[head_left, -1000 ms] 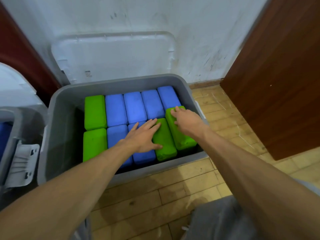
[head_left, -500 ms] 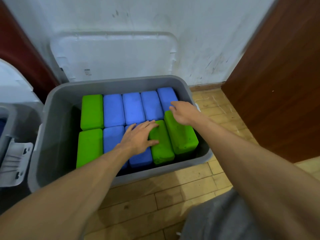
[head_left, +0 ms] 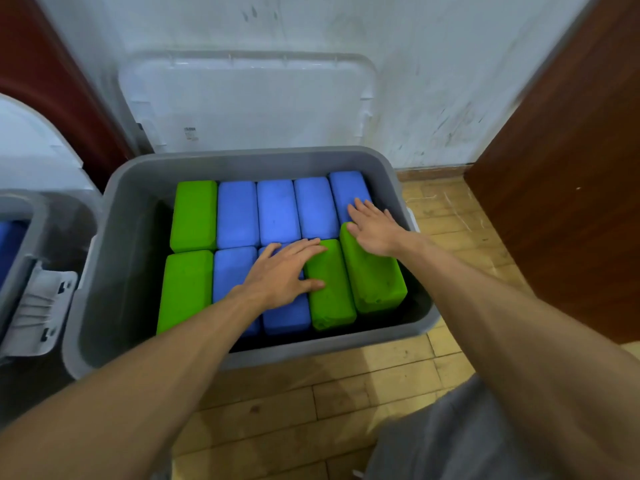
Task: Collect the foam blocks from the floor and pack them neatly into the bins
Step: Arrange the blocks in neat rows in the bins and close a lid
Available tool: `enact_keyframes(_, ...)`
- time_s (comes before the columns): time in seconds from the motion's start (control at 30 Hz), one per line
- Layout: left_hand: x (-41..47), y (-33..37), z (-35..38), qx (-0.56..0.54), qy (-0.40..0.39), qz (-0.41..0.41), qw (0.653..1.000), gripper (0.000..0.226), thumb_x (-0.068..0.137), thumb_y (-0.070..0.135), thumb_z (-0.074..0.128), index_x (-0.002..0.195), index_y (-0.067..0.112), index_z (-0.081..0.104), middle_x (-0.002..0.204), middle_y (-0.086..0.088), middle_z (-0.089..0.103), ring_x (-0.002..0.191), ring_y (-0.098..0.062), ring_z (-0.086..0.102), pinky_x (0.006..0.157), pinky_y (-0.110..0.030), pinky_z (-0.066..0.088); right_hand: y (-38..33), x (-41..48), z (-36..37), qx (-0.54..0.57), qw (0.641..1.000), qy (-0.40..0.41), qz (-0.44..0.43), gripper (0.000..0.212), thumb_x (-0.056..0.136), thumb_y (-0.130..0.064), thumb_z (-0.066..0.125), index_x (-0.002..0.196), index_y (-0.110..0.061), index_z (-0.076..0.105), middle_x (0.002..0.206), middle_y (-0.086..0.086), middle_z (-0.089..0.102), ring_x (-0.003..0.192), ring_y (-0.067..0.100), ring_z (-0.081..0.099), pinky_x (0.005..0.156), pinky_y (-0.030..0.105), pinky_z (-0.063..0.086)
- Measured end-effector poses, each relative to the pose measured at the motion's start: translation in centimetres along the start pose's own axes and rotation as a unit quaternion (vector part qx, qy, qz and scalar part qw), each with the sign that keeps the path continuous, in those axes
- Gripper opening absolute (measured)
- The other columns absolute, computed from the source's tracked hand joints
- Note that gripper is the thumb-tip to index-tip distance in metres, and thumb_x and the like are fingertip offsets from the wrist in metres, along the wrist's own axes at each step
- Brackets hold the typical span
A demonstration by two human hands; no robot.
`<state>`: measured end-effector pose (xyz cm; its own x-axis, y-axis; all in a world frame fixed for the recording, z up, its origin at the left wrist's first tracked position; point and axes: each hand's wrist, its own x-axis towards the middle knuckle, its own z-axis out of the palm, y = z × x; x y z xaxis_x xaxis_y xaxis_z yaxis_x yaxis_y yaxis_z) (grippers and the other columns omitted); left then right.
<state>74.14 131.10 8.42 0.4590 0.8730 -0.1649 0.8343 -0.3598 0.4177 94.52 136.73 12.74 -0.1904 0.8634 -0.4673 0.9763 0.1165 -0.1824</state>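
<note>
A: Start at the near rim of the grey bin [head_left: 249, 355]. Is anything left on the wooden floor [head_left: 311, 403]?

B: No loose block shows there. The foam blocks [head_left: 277, 213] are all inside, in two rows. In the near row the left hand [head_left: 280, 275] lies flat, fingers straight and spread, across a blue block [head_left: 287, 317] and the green block [head_left: 332, 299] beside it. It grips nothing.

A: And the other?

B: The right hand [head_left: 377, 233] is flat too, with its palm on the far end of the corner green block [head_left: 377, 285] and its fingertips reaching onto the far-right blue block [head_left: 346, 188]. It holds nothing.

A: That corner one looks proud.

B: I'd say so. At the near right corner it sits higher than its neighbours and slightly skewed. Pressing only its far end could kick the near end up, or wedge it against the bin's side. Foam springs back, so it may lift once released.

A: Consequence?

B: The white lid [head_left: 249, 102], leaning on the wall [head_left: 415, 64] behind the far rim, might not seat.
</note>
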Motion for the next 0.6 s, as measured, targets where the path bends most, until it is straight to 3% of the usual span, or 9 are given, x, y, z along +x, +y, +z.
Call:
enact_keyframes(0.2, 0.2, -0.3, -0.4, 0.027, 0.014, 0.014, 0.999, 0.070, 0.086, 0.055, 0.058, 0.147, 0.037, 0.029, 0.155, 0.019, 0.024, 0.141, -0.002, 0.024, 0.110, -0.034, 0.020, 0.7, -2.6, 1.0, -0.027, 1.000, -0.014, -0.004, 0.060, 0.104, -0.033, 0.027, 0.154, -0.014, -0.001, 0.162, 0.002, -0.011, 0.149, 0.015, -0.010, 0.118, 0.043, -0.005)
enact_keyframes(0.4, 0.0, -0.2, -0.4, 0.040, 0.017, 0.006, 0.999, 0.071, 0.085, 0.059, 0.057, 0.146, 0.036, 0.031, 0.156, 0.018, 0.023, 0.141, -0.003, 0.024, 0.112, -0.036, 0.021, -0.3, -1.6, 2.2, -0.007, 1.000, -0.006, -0.002, 0.061, 0.105, -0.032, 0.026, 0.154, -0.011, -0.005, 0.160, 0.005, -0.018, 0.148, 0.018, -0.016, 0.118, 0.041, -0.006)
enact_keyframes(0.6, -0.1, -0.4, -0.2, 0.040, 0.024, 0.015, 0.999, 0.070, 0.085, 0.060, 0.055, 0.146, 0.036, 0.032, 0.156, 0.018, 0.023, 0.141, -0.003, 0.023, 0.111, -0.036, 0.021, -0.3, -0.4, 1.5, 0.011, 1.000, -0.015, 0.022, 0.059, 0.105, -0.033, 0.026, 0.154, -0.012, 0.001, 0.161, 0.004, -0.012, 0.149, 0.019, -0.009, 0.119, 0.041, -0.004)
